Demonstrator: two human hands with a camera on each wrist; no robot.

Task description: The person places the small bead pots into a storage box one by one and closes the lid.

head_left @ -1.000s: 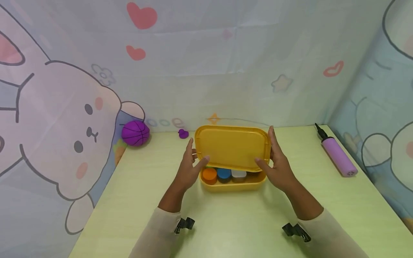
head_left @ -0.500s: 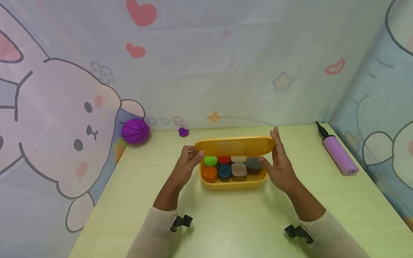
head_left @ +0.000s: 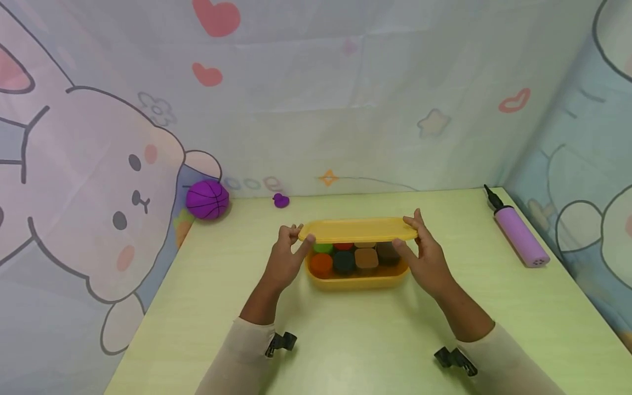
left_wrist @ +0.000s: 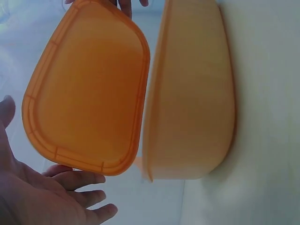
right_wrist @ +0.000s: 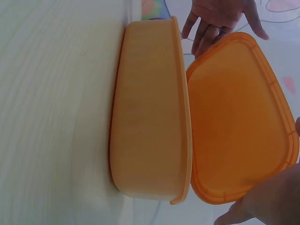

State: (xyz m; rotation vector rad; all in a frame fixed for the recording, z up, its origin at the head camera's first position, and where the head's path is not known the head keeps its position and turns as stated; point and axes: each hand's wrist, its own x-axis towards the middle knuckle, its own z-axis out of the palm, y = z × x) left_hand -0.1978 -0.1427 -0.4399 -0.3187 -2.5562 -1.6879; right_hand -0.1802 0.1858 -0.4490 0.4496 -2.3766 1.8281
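A shallow yellow box [head_left: 357,283] stands on the table, holding several small round and squarish pieces in two rows, among them an orange piece [head_left: 321,264] and a tan one [head_left: 366,259]. Over its back part is a yellow lid [head_left: 357,230], tilted and seen at a low angle. My left hand [head_left: 285,262] grips the lid's left end, thumb at the near edge and fingers behind. At the other end my right hand [head_left: 428,264] holds it likewise. Both wrist views show the lid's rimmed underside [left_wrist: 89,93], apart from the box's front wall [right_wrist: 150,112].
A purple ball [head_left: 208,199] sits at the back left, with a small purple duck [head_left: 281,201] to its right. Along the right side lies a pink hand pump [head_left: 521,236] with a black nozzle. A printed cloth backdrop [head_left: 316,109] rises behind the table [head_left: 355,340].
The lid has turned from showing its broad face to a narrow slant, with both hands turning it. More of the pieces in the box show than a second ago.
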